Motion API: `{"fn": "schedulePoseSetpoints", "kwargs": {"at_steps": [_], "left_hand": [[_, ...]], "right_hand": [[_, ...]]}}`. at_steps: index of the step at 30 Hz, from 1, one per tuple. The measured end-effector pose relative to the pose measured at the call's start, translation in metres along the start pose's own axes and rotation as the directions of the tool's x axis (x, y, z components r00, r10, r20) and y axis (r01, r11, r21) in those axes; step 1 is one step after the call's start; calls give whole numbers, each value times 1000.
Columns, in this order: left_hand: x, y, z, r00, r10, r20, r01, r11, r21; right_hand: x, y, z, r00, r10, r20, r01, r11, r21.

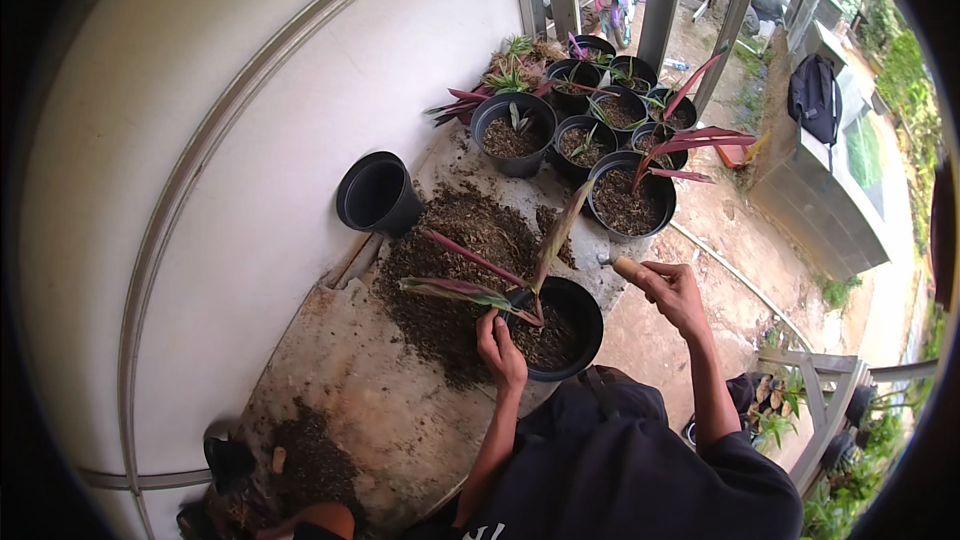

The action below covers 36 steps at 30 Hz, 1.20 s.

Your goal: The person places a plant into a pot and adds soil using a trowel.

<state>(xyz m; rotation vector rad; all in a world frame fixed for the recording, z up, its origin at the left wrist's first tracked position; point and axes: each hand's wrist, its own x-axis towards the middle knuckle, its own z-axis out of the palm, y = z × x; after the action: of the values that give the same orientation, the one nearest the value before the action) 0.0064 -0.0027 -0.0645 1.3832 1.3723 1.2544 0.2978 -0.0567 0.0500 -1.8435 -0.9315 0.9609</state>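
Observation:
In the head view my right hand is closed around the wooden handle of a hand tool, whose metal end is only partly visible, to the right of the near pot. My left hand is at the left rim of a round black plastic pot, its fingers by the lower leaf of the plant. Dark soil partly fills this pot. The plant in it has reddish and green leaves and leans left over the rim. A heap of loose potting soil lies on the ground beyond and left of the pot.
An unplanted black pot leans at the white wall. Several potted plants stand grouped farther off, beside uprooted plants. More soil lies at lower left, near a person's bent limb. A backpack rests on a low wall.

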Motion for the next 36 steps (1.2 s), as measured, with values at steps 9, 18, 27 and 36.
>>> {"fn": "schedulePoseSetpoints", "kwargs": {"at_steps": [9,18,27,36], "left_hand": [[0,2,3,1000,-13,0,13,1000,-18],[0,8,2,1000,9,6,-9,1000,-6],[1,4,4,1000,13,-19,-13,1000,-16],[1,0,4,1000,-7,-18,6,1000,-30]], "right_hand": [[-42,-33,-68,996,38,82,-35,999,-41],[-55,-106,-89,959,-86,271,191,901,-388],[-74,-158,-46,865,-205,458,494,509,-705],[-84,-153,-55,874,-355,331,484,582,-653]]}}
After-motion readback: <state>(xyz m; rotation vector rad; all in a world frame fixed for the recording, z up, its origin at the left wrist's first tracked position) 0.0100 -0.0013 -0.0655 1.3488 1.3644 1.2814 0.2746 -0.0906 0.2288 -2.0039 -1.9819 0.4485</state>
